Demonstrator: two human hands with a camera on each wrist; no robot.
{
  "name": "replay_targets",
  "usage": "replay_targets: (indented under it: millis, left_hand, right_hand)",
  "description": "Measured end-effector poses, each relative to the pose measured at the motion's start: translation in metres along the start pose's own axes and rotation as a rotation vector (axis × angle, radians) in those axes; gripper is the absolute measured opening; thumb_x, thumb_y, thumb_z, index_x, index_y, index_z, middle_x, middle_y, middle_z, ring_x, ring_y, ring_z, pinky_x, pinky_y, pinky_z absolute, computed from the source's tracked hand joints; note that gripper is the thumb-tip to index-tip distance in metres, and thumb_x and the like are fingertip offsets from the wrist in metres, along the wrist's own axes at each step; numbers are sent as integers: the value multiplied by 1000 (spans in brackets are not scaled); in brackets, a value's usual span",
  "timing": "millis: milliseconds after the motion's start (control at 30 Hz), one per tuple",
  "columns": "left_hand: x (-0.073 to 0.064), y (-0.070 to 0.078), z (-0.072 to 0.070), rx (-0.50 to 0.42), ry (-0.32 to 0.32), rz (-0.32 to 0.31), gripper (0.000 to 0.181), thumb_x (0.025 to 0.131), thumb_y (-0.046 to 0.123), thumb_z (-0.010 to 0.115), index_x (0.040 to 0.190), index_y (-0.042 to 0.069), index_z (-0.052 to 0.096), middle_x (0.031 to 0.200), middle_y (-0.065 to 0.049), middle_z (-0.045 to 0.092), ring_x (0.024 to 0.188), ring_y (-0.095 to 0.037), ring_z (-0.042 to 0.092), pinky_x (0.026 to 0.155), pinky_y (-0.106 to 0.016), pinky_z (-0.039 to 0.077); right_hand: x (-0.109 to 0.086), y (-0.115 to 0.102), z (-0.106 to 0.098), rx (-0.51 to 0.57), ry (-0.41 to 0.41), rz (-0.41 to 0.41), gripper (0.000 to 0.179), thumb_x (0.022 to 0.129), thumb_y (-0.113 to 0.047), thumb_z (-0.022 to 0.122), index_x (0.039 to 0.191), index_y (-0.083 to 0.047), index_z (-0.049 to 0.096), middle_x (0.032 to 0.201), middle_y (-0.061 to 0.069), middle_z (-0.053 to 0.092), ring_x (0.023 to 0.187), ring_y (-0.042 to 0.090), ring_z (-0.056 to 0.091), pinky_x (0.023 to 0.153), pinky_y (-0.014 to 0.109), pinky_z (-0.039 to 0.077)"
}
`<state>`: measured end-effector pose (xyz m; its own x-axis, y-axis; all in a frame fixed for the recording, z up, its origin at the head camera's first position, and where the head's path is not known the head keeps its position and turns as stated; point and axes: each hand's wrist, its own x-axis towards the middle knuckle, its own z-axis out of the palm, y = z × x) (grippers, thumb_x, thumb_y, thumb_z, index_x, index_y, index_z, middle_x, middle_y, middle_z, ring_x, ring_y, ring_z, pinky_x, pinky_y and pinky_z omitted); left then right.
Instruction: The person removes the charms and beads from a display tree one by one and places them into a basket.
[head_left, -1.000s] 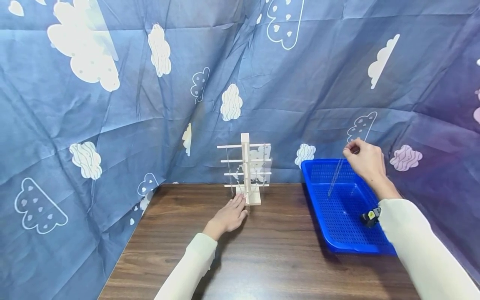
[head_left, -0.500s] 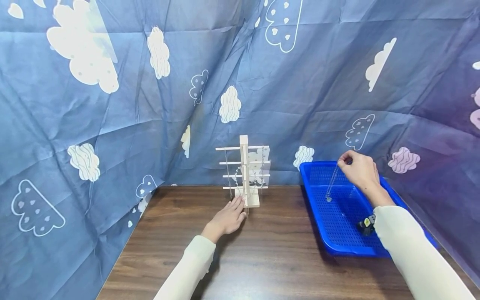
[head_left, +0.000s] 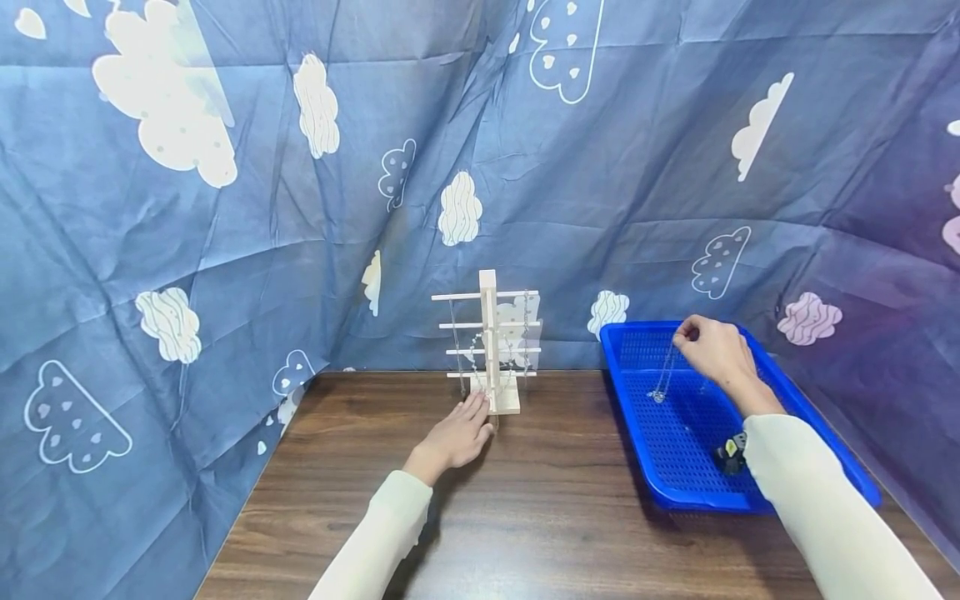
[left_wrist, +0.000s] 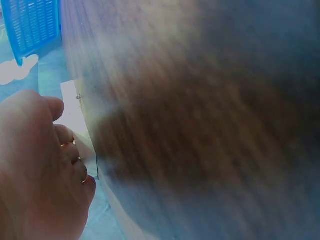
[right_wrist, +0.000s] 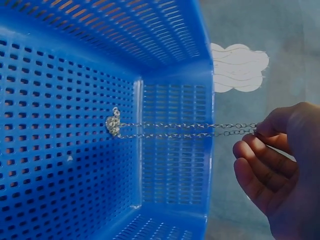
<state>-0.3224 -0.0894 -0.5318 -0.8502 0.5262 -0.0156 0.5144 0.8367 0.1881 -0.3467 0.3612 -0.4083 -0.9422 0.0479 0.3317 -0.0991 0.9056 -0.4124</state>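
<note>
My right hand (head_left: 716,350) pinches a silver chain necklace (right_wrist: 180,125) between thumb and fingertip above the blue basket. Two strands hang down from the pinch, and the lower end lies bunched at the basket floor in the right wrist view. My left hand (head_left: 453,433) rests its fingers, fairly straight, on the base of a pale wooden necklace stand (head_left: 488,325). Several thin crossbars stick out to both sides of the post. Chains (head_left: 455,346) hang from the bars on either side. In the left wrist view the fingers (left_wrist: 70,150) lie against the pale base, partly hiding it.
The blue perforated basket (head_left: 641,442) stands at the right of the brown wooden table (head_left: 570,467). A black wrist camera (head_left: 730,454) with a yellow mark sits by the right sleeve. Behind the table hangs a blue cloth (head_left: 247,208) with white clouds.
My right hand has lowered with the necklace, whose lower end now gathers on the basket floor. The left hand keeps its place on the stand's base.
</note>
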Motion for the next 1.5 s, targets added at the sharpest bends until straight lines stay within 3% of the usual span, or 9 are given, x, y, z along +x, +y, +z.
replay_targets:
  millis: [367, 800, 1267, 1500]
  left_hand:
    - [1, -1, 1, -11, -15, -1, 62, 116, 31, 28, 167, -5, 25, 178, -20, 17, 167, -35, 16, 136, -50, 20]
    - [3, 3, -1, -11, -2, -1, 61, 116, 31, 32, 166, -4, 29, 177, -20, 22, 166, -34, 19, 136, -49, 22]
    - [1, 2, -1, 6, -3, 2, 61, 116, 32, 30, 166, -3, 28, 178, -18, 20, 167, -31, 18, 136, -47, 23]
    - [2, -1, 1, 7, 5, 5, 61, 115, 30, 31, 166, -5, 29, 177, -20, 21, 166, -34, 18, 136, -49, 23]
  right_hand:
    - [-1, 11, 13, -57, -115, -41, 19, 98, -22, 62, 102, -7, 73, 94, 14, 75, 82, 34, 67, 70, 57, 52]
    - [-9, 12, 29, -218, -279, -96, 13, 99, -19, 66, 92, -8, 69, 85, 12, 71, 73, 31, 64, 60, 52, 53]
    - [-8, 6, 31, -237, -272, -123, 13, 97, -18, 64, 87, -11, 67, 83, 11, 69, 71, 30, 63, 58, 52, 52]
    - [-4, -4, 26, -195, -247, -145, 13, 98, -19, 64, 86, -13, 68, 83, 8, 69, 72, 29, 63, 60, 51, 52]
